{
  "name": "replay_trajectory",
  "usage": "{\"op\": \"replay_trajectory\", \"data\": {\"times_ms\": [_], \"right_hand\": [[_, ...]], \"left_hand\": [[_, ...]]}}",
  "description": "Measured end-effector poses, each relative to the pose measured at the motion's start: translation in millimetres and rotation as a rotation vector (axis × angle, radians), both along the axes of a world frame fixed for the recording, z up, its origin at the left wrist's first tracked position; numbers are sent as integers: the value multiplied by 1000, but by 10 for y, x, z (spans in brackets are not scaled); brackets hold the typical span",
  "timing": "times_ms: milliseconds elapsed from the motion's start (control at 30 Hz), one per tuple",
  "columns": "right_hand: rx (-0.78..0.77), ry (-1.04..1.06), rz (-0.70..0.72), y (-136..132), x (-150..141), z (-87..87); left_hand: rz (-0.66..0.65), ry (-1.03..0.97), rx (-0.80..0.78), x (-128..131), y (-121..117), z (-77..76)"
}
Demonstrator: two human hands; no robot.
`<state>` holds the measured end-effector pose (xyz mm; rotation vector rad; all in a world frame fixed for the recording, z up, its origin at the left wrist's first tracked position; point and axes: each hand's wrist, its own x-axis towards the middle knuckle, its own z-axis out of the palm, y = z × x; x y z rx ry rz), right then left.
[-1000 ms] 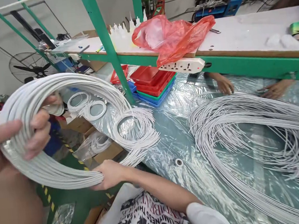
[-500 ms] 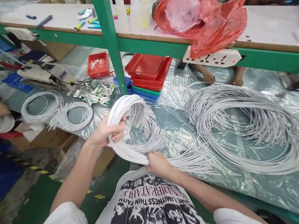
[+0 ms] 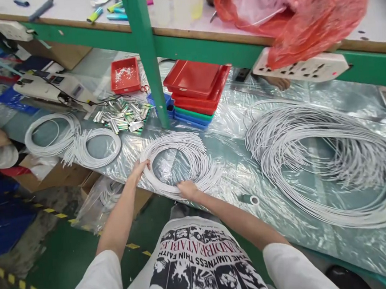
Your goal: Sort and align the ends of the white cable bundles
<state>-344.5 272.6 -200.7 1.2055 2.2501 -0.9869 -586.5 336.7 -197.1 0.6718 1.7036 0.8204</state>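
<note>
White cable coil (image 3: 157, 180) lies in front of me, close to the near edge of the plastic-covered surface (image 3: 226, 224), its many loose ends fanned out to the right. My left hand (image 3: 139, 171) has its fingers bent over the coil's left rim, nearly closed on it. My right hand (image 3: 187, 190) is curled around the coil's near side, holding the strands there. Whether that side sits flat or slightly raised, I can't quite tell; it's a bit blurred.

To the right of my right hand lies a small white ring (image 3: 251, 200), and beyond it a much larger cable bundle (image 3: 325, 216), looped wide. On my left, two smaller coils (image 3: 116, 149) touch each other. Behind them I see shiny pieces (image 3: 124, 118), a red tray (image 3: 126, 88) with small white bits in it, and a stack of trays (image 3: 192, 77) beside the green post (image 3: 146, 59). A red plastic bag (image 3: 317, 23) droops over the shelf edge onto a power strip (image 3: 330, 64). Under the shelf shows another person's hand (image 3: 280, 83), partly hidden.
</note>
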Motion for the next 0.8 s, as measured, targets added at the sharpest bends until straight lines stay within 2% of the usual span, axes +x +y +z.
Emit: {"op": "replay_trajectory", "data": {"times_ms": [167,267,333,433,533,600,700,800], "right_hand": [[3,132,-129,-49,-27,-96],[-65,271,-259,61,-231,-126],[-142,363,-384,184,-447,-114],[-267,504,-575,359,-774,0],[-400,687,-708,477,-974,212],[-501,802,-769,555,-1000,361],[-660,917,-843,720,-850,572],[-774,984,-905,911,-448,861]], "left_hand": [[85,255,-15,-52,-100,-251],[133,320,-97,40,-152,-393],[168,330,-134,106,-172,-427],[198,278,-111,204,-220,-331],[182,161,18,333,-340,-92],[154,81,133,407,-451,81],[155,24,266,360,-627,238],[252,112,283,62,-816,168]]}}
